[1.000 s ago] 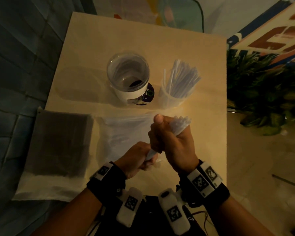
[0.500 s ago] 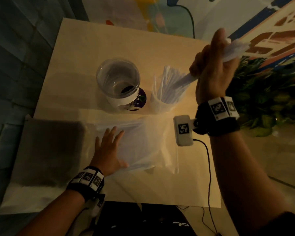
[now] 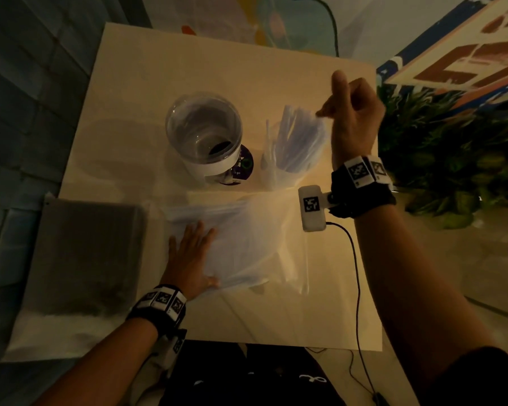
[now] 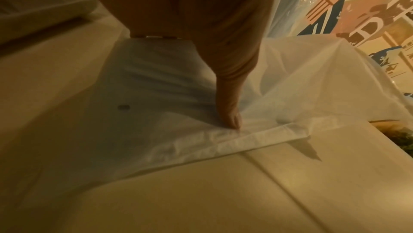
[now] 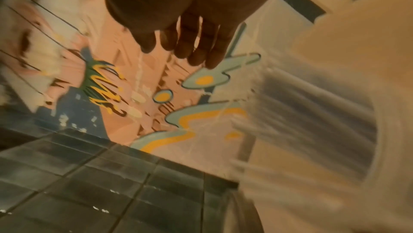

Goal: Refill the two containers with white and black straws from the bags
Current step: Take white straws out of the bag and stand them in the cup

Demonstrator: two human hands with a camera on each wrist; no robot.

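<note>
A clear, wide container (image 3: 204,142) with a white band stands empty at the table's middle. Right of it a smaller cup (image 3: 294,150) holds white straws (image 5: 312,113), blurred in the right wrist view. My right hand (image 3: 349,112) hovers just above and right of that cup, thumb up, fingers (image 5: 190,45) loose and holding nothing. My left hand (image 3: 192,256) lies flat on the bag of white straws (image 3: 247,244), and its thumb (image 4: 230,109) presses the bag's plastic (image 4: 156,95) near its folded edge. The bag of black straws (image 3: 82,259) lies at the left.
The pale table (image 3: 247,68) ends in a near edge by my body. A leafy plant (image 3: 452,156) stands off its right side. A black cable (image 3: 355,273) runs from my right wrist down over the table. Dark tiles lie to the left.
My right hand carried a bundle of white straws from the bag up to the cup and let it go; the straws now stand in the cup. My left hand stays flat on the bag.
</note>
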